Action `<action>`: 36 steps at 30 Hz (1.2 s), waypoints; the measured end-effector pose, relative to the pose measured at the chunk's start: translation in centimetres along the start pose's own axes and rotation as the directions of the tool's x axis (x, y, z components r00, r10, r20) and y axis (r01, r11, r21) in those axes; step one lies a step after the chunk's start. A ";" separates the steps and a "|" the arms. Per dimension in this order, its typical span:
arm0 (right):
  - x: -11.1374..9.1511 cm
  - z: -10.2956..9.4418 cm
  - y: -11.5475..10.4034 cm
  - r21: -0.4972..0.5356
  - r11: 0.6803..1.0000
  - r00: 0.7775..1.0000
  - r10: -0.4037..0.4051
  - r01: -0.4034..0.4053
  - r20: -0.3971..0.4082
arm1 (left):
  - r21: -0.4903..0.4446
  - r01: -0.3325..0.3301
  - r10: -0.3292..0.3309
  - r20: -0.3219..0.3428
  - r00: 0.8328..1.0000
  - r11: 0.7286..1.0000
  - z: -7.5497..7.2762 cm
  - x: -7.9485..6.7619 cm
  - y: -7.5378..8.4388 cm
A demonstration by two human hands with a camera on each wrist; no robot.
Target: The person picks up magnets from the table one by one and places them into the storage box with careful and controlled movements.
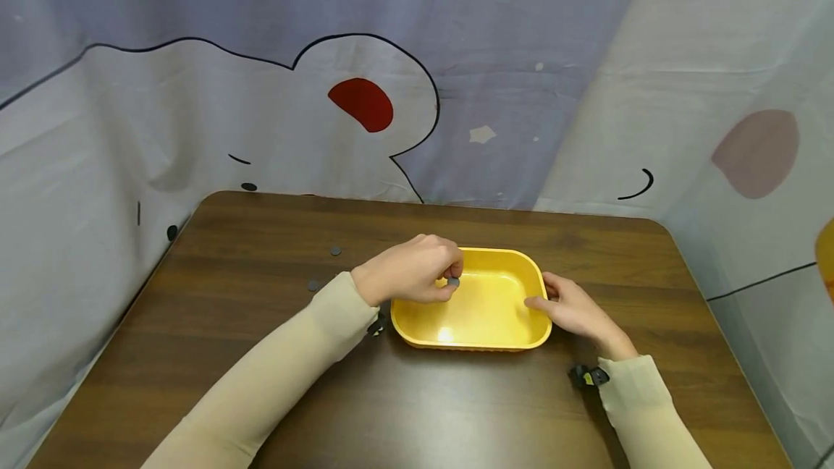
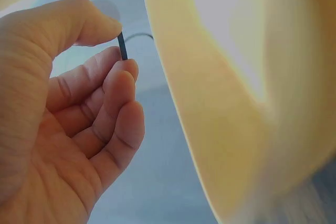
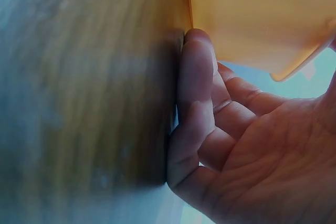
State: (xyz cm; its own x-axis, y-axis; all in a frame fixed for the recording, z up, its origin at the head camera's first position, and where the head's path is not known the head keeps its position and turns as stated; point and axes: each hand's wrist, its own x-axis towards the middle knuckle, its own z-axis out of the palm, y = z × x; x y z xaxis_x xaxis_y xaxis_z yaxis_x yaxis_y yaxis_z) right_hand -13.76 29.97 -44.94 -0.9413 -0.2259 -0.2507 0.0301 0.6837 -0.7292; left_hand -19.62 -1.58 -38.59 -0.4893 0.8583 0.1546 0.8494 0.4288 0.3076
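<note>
My left hand (image 1: 413,270) is over the left part of a yellow plastic tub (image 1: 489,313), pinching a small dark grey disc (image 1: 453,282) between thumb and fingertips. The left wrist view shows that disc (image 2: 123,46) edge-on, thin and flat, beside the tub's blurred wall (image 2: 184,87). With my right hand (image 1: 575,310) I grip the tub's right rim, thumb on the inner side and fingers outside. From the right wrist, the fingers (image 3: 197,82) lie along the table top under the tub's outer wall (image 3: 257,19). The tub's visible floor holds nothing.
Two more grey discs lie on the brown wooden table (image 1: 651,295) left of the tub, one disc (image 1: 335,250) farther back and one disc (image 1: 313,285) close to my left sleeve. A patterned curtain (image 1: 495,93) hangs behind the table's far edge.
</note>
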 end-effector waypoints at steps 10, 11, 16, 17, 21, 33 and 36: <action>0.3 0.2 0.1 0.022 1.000 1.000 -0.012 0.012 0.004 | 0.025 -0.058 0.053 0.155 0.986 0.998 1.7 4.8 1.5; 0.3 0.2 0.1 0.025 1.000 1.000 -0.011 0.011 0.004 | 0.028 -0.064 0.059 0.171 0.984 0.998 2.0 5.3 1.6; 0.4 0.3 0.4 0.024 1.000 1.000 -0.015 0.015 0.010 | 0.055 -0.097 0.080 0.262 0.962 0.994 3.9 7.4 1.6; 0.4 0.3 0.4 0.026 1.000 1.000 -0.009 0.009 0.007 | 0.059 -0.100 0.080 0.278 0.957 0.993 4.1 7.7 1.6; 0.3 0.2 0.3 0.033 0.999 1.000 -0.015 0.015 0.013 | 0.084 -0.100 0.068 0.321 0.945 0.991 4.9 8.5 1.6; 0.2 0.2 0.1 0.034 0.999 1.000 0.008 -0.008 0.019 | 0.128 -0.062 0.012 0.359 0.933 0.990 5.0 8.1 1.6; 0.3 0.0 0.2 0.032 0.999 1.000 0.005 -0.005 0.031 | 0.124 -0.061 0.014 0.349 0.937 0.990 4.2 7.7 1.6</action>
State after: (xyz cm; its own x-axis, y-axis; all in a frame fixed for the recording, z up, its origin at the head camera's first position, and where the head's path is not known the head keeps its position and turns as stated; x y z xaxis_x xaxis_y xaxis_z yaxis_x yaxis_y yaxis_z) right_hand -14.06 30.04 -45.21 -0.9305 -0.2439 -0.2734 0.0460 0.6625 -0.7477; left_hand -21.18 6.89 -40.87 -0.3776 0.9085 -0.1790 0.8955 0.4075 0.1792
